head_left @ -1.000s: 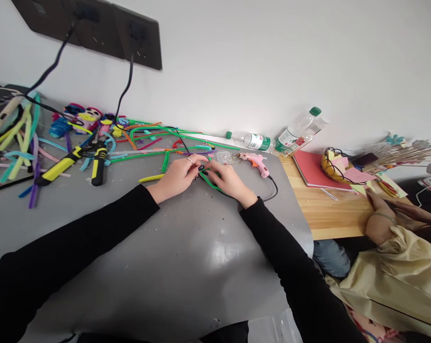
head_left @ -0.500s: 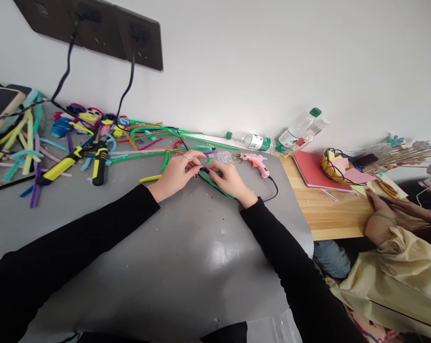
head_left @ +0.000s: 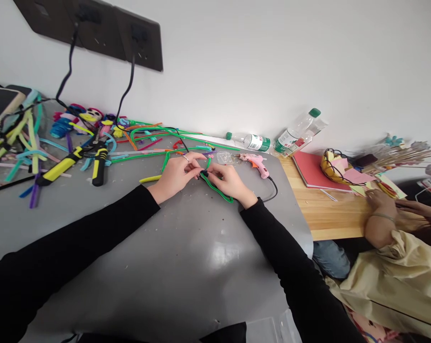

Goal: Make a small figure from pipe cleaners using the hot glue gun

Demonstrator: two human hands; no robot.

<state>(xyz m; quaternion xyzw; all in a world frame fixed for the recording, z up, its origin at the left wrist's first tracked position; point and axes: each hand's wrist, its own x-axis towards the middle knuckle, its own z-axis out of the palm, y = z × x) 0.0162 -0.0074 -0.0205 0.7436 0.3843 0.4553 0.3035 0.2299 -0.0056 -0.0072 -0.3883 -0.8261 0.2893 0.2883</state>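
My left hand (head_left: 179, 172) and my right hand (head_left: 230, 180) meet over the grey table, their fingertips pinched close together. Between them is a green pipe cleaner (head_left: 219, 191), bent into a narrow loop that hangs below my right palm. Both hands are closed on it near its upper end; my fingers hide the exact point of contact. A short yellow pipe cleaner (head_left: 150, 179) lies beside my left wrist. Just right of my right hand rests a pink glue gun (head_left: 256, 163), its black cord curving round behind my wrist.
Two yellow-black pliers (head_left: 62, 166) and heaped pipe cleaners cover the table's left. Along the wall lie a plastic bottle (head_left: 249, 141) and long green pipe cleaners. On the wooden table, a red folder (head_left: 310, 171) and a basket (head_left: 332, 166) sit near another person's arm (head_left: 382, 221).
The green loop has swung slightly and now shows more fully below my right hand. My hands stay nearly in place. The other person's hand has shifted a little.
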